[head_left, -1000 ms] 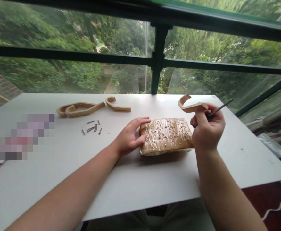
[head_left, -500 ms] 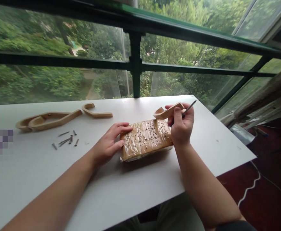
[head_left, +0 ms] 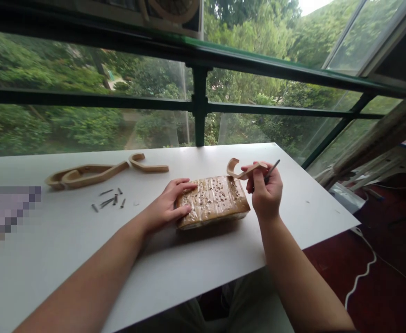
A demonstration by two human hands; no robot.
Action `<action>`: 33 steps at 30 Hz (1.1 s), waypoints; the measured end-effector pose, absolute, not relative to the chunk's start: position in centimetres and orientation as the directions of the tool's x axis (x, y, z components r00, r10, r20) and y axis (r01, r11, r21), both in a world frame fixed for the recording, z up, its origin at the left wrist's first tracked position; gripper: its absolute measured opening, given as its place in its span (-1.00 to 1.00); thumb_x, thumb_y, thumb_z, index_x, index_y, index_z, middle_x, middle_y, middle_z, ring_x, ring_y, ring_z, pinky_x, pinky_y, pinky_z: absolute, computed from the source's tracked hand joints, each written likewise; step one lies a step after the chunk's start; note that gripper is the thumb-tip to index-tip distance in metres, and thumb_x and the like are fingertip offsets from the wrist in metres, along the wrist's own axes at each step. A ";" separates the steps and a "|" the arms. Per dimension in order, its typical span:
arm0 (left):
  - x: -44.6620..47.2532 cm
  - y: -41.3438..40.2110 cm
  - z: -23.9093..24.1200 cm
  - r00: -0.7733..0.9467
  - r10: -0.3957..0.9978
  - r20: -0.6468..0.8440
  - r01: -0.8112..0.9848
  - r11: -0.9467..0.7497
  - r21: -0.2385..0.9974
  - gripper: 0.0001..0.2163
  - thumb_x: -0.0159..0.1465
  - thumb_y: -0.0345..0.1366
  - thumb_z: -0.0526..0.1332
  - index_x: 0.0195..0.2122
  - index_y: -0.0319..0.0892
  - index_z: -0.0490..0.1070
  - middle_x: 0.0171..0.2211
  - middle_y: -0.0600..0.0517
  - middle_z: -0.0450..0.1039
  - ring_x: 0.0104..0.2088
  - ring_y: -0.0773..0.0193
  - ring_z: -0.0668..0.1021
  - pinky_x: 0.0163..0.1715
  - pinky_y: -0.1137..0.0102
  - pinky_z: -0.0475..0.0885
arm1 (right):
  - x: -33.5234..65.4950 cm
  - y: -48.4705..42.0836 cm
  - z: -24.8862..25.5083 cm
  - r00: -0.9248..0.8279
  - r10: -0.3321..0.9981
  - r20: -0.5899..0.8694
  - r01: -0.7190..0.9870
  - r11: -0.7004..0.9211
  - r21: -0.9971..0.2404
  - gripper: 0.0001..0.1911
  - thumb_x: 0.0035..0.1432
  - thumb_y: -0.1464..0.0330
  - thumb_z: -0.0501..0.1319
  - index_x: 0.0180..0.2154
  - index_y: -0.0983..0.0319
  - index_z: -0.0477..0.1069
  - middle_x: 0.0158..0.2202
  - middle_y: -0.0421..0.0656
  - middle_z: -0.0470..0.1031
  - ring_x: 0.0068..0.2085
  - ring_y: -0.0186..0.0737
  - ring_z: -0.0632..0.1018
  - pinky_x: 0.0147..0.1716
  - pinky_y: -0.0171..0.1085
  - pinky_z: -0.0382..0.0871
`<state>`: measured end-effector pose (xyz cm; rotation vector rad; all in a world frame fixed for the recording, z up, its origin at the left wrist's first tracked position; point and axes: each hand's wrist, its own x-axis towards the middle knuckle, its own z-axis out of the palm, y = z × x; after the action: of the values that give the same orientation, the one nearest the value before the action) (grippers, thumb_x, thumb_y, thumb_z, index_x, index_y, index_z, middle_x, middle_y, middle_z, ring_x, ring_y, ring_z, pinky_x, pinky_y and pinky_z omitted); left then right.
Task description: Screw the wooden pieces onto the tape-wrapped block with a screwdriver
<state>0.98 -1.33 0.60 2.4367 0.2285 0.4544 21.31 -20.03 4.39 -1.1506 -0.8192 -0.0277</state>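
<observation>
The white desk is filling the space before me. On it the plastic-wrapped block is lying between the near and far edges, toward the right. The left hand is cupping the block's left end, its thumb and fingers standing well parted and touching the top. The right hand is hovering beyond the block's right end, its fingers folding tight around two things. Toward the far edge, on the left, a joined pair of wooden hooks is resting, with a single hook lying just beside. The right fingers are pinching another hook; I cannot tell whether it is touching the block. A metal shaft is poking from the same fist toward the far right corner. Small metal fasteners are lying loose, nearer than the hooks.
</observation>
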 end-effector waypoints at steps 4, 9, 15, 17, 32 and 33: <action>0.2 -0.6 1.2 0.948 0.205 0.242 0.017 -0.794 0.608 -0.47 0.21 -0.09 0.22 0.20 -0.05 0.24 0.16 -0.10 0.12 0.26 -0.04 0.21 0.31 0.07 0.07 | 20.3 -23.8 4.7 0.736 0.251 0.629 0.519 0.386 -0.762 -0.88 0.29 0.28 0.11 -0.23 0.20 0.25 -0.24 -0.14 0.53 -0.59 -0.48 0.33 -0.63 -0.37 0.20; -0.2 -0.3 1.7 0.954 0.179 0.240 -0.011 -0.782 0.623 -0.48 0.16 -0.09 0.25 0.15 -0.06 0.26 0.08 -0.08 0.18 0.18 -0.06 0.29 0.27 0.00 0.11 | 19.0 -27.0 5.6 0.713 0.211 0.669 0.585 0.346 -0.733 -0.93 0.29 0.33 0.11 -0.22 0.19 0.24 -0.21 -0.12 0.53 -0.57 -0.45 0.34 -0.61 -0.34 0.22; -0.7 -0.7 2.5 0.964 0.169 0.203 0.000 -0.769 0.639 -0.50 0.12 -0.11 0.26 0.10 -0.07 0.29 0.00 -0.07 0.20 0.10 -0.05 0.36 0.20 0.00 0.18 | 17.4 -28.0 6.1 0.641 0.250 0.726 0.642 0.345 -0.685 -0.91 0.26 0.34 0.14 -0.18 0.16 0.26 -0.15 -0.11 0.52 -0.52 -0.40 0.38 -0.56 -0.30 0.26; -0.8 -0.8 2.5 0.965 0.169 0.200 0.000 -0.764 0.646 -0.49 0.10 -0.14 0.28 0.09 -0.06 0.29 0.00 -0.07 0.21 0.09 -0.03 0.37 0.20 0.01 0.19 | 17.0 -27.9 5.7 0.619 0.286 0.732 0.639 0.358 -0.681 -0.89 0.26 0.34 0.14 -0.16 0.16 0.26 -0.13 -0.09 0.52 -0.49 -0.38 0.39 -0.51 -0.27 0.31; -0.4 -1.3 2.1 0.939 0.262 0.224 0.015 -0.679 0.734 -0.61 0.17 -0.05 0.25 -0.03 -0.10 0.37 0.00 -0.07 0.33 0.07 0.03 0.41 0.17 0.12 0.25 | 15.1 -26.4 -1.2 0.665 0.450 0.597 0.420 0.436 -0.796 -0.85 0.26 0.29 0.10 -0.13 0.16 0.25 -0.09 -0.05 0.47 -0.38 -0.30 0.41 -0.45 -0.24 0.30; -0.4 -1.3 2.1 0.938 0.268 0.221 0.014 -0.664 0.747 -0.61 0.17 -0.05 0.25 -0.03 -0.10 0.38 0.00 -0.07 0.34 0.07 0.03 0.41 0.17 0.12 0.25 | 15.1 -26.4 -1.3 0.668 0.444 0.597 0.422 0.434 -0.796 -0.84 0.26 0.28 0.09 -0.13 0.16 0.25 -0.09 -0.05 0.47 -0.39 -0.31 0.41 -0.46 -0.25 0.30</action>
<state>-0.39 -1.33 2.07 2.2709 0.1979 0.3990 15.06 -26.42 -1.34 -1.1659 -0.8923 0.0163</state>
